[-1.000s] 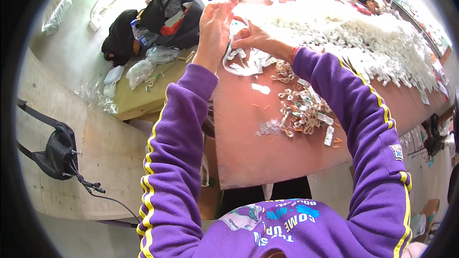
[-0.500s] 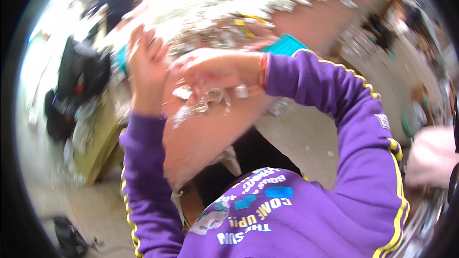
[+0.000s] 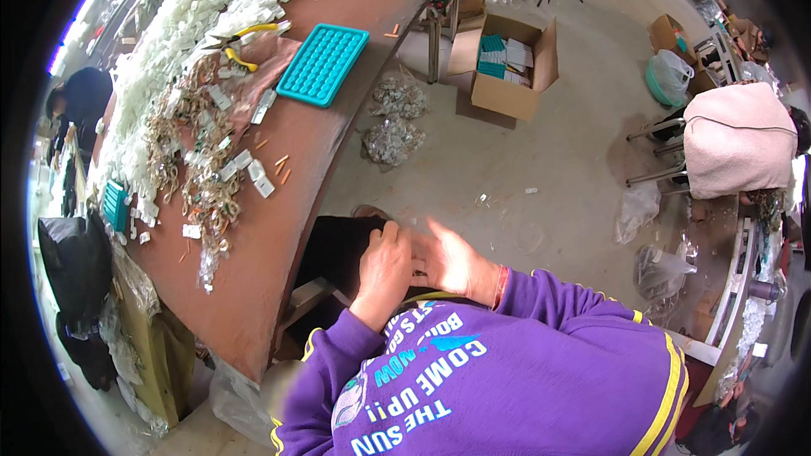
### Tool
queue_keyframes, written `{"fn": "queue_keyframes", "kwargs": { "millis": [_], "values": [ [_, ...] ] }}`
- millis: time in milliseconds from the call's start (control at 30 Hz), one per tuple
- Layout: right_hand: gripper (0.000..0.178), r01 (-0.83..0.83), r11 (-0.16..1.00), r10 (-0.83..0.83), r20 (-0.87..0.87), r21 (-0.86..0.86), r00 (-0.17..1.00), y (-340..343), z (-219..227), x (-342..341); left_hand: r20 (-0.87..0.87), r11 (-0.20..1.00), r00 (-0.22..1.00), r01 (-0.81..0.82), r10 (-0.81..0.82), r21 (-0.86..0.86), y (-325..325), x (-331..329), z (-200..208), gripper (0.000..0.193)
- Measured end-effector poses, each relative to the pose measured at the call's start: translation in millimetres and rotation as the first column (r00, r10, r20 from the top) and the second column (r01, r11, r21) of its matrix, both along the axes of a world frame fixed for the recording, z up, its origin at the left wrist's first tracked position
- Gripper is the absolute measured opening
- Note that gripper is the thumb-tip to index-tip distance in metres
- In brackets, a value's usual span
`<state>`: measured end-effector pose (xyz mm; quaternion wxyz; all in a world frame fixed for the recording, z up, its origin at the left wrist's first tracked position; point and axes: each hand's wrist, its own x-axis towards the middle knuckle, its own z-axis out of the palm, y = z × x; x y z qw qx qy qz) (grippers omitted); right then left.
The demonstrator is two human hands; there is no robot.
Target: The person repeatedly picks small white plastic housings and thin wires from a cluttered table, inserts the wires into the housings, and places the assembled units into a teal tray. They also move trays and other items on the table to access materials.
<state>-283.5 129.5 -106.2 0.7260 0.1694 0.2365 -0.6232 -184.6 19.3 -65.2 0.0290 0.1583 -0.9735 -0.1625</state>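
My left hand (image 3: 387, 267) and my right hand (image 3: 460, 263) meet in front of my body, low over my lap, beside the table edge. The left one shows its back, with its fingers bent and their tips hidden. My right hand has its palm turned inward and its fingers apart, reaching behind the left; it is partly blurred. No object shows between them. On the reddish-brown table (image 3: 245, 287) to the left lie a teal tray with rows of round hollows (image 3: 323, 65), yellow-handled pliers (image 3: 242, 59) and a tangled heap of cord pieces with small tags (image 3: 203, 143).
A large pile of small white pieces (image 3: 203, 25) covers the far table side. An open cardboard box (image 3: 507, 110) with teal trays stands on the floor, near clear bags of small pieces (image 3: 393, 142). At right is a stool with a pink cover (image 3: 735, 139). A person (image 3: 84, 101) is at far left.
My view has swung to the right. Both hands have left the table top and drawn back to my lap, where they now come together.
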Motion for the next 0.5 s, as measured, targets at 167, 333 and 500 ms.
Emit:
{"fn": "queue_keyframes", "kwargs": {
  "millis": [167, 333, 500],
  "values": [
    [0.028, 0.077, 0.997, -0.077, -0.166, -0.011, 0.983, 17, -38, -20, -0.139, 0.927, 0.99, 0.068, -0.018, 0.368, 6, -15, -25, 0.023],
    [0.019, 0.059, 0.993, -0.015, -0.402, 0.099, 0.916, 30, -53, -65, 0.004, 0.644, 0.995, -0.065, 0.095, 0.762, 10, -24, -35, 0.034],
    [0.018, -0.118, 0.953, 0.3, -0.803, 0.281, 0.515, 24, -84, -154, -0.001, 0.712, 0.982, -0.138, 0.191, 0.689, -6, -14, -39, 0.038]
  ]
}}
